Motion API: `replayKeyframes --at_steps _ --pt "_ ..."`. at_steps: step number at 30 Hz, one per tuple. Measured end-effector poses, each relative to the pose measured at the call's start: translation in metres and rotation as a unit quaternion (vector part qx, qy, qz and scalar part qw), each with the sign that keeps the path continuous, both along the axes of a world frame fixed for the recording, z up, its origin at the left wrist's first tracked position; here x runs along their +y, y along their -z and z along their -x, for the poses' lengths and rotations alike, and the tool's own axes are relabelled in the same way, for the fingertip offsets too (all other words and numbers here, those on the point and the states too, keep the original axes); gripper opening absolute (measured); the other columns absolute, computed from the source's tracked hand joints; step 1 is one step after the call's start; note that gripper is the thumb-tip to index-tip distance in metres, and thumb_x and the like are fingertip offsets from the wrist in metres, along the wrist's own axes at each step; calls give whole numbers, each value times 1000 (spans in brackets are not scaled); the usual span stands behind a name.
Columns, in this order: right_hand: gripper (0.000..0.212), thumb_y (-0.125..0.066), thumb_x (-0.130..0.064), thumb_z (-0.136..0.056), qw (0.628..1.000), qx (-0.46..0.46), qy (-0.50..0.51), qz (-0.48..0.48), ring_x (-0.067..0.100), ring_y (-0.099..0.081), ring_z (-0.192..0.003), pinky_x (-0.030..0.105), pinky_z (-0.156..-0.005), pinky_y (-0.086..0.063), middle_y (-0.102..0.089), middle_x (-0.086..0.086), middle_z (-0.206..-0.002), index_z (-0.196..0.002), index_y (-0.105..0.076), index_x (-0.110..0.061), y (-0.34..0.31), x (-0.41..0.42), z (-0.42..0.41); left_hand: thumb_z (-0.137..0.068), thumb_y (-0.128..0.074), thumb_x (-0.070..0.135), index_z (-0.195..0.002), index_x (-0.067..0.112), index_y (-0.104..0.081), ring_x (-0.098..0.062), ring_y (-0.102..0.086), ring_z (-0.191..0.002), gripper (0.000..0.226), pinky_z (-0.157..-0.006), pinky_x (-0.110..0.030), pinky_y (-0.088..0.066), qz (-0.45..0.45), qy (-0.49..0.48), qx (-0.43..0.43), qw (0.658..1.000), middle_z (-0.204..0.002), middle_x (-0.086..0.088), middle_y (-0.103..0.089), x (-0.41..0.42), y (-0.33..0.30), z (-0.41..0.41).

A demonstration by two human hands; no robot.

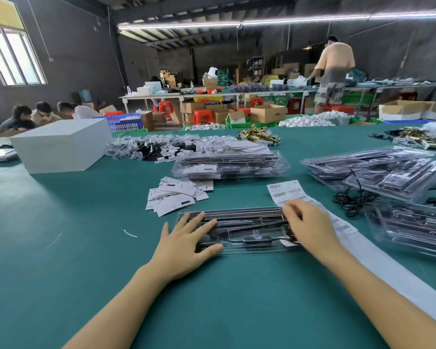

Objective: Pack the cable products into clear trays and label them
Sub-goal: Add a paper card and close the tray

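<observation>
A clear tray (247, 231) holding black cable parts lies on the green table in front of me. My left hand (184, 244) rests flat on the tray's left end, fingers spread and straight. My right hand (308, 227) lies over the tray's right end with its fingers curled downward; what the fingertips touch is hidden. A long strip of barcode labels (286, 191) runs from behind my right hand toward the lower right edge.
A stack of filled clear trays (230, 165) sits behind; more trays (378, 170) and a loose black cable (351, 200) lie to the right. White cards (176, 195) are scattered left of centre. A white box (61, 144) stands at the left. People work farther off.
</observation>
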State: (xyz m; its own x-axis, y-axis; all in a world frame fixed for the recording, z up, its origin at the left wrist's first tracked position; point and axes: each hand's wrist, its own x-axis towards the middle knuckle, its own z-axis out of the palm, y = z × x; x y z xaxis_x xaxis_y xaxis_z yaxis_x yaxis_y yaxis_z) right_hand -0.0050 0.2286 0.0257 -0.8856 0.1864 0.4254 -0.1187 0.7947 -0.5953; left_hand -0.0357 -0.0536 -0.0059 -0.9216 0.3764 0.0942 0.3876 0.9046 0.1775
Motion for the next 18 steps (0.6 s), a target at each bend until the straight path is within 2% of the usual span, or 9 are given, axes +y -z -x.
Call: replayKeyframes --at_steps 1,3,6,8,12,16,18 --pt "23 -47 -26 -98 999 16 39 13 22 -60 -87 31 -74 -42 -67 0 -89 -102 -67 -13 -3 11 2 -63 -4 93 -143 58 -10 -8 8 -147 88 -118 -52 1 1 0 -7 1000 -158 23 -1 -1 0 0" --pt "23 -47 -16 -97 994 -19 109 -27 27 -59 -91 32 -73 -42 -66 9 -104 -113 -62 -9 -6 37 5 -62 -8 93 -143 59 -10 -8 7 -147 88 -118 -51 -2 -1 0 -10 1000 -158 23 -1 -2 0 1" --pt "26 -46 -15 -94 960 -201 151 -123 31 -58 -94 34 -72 -44 -62 14 -110 -118 -54 -7 -7 73 8 -63 -10 93 -143 59 -11 -7 6 -147 87 -119 -50 -3 -6 -2 -11 1000 -158 23 -2 0 0 1" --pt "26 -48 -10 -90 939 -271 138 -158 30 -58 -96 36 -79 -50 -63 13 -111 -114 -56 -8 -12 84 8 -63 -11 93 -143 59 -12 -7 6 -147 87 -119 -50 -4 -10 -3 -12 1000 -158 23 -2 0 0 1" --pt "38 -48 -2 -84 930 -299 135 -164 29 -57 -107 36 -90 -48 -60 11 -122 -121 -54 -10 -21 91 7 -64 -12 93 -143 59 -12 -7 6 -147 87 -119 -50 -5 -13 -3 -14 1000 -158 24 -2 -1 0 1" --pt "45 -50 -1 -82 938 -272 160 -144 30 -55 -94 33 -78 -49 -61 14 -121 -126 -50 -11 -23 90 4 -65 -14 92 -143 58 -13 -7 5 -147 85 -119 -49 -6 -15 -3 -15 1000 -158 24 -2 0 -2 0" --pt "42 -51 -1 -82 941 -263 168 -131 31 -55 -94 35 -79 -49 -61 15 -117 -123 -52 -9 -24 89 3 -66 -14 91 -144 57 -13 -7 5 -147 85 -119 -49 -6 -15 -2 -15 1000 -158 24 -3 0 -3 0"
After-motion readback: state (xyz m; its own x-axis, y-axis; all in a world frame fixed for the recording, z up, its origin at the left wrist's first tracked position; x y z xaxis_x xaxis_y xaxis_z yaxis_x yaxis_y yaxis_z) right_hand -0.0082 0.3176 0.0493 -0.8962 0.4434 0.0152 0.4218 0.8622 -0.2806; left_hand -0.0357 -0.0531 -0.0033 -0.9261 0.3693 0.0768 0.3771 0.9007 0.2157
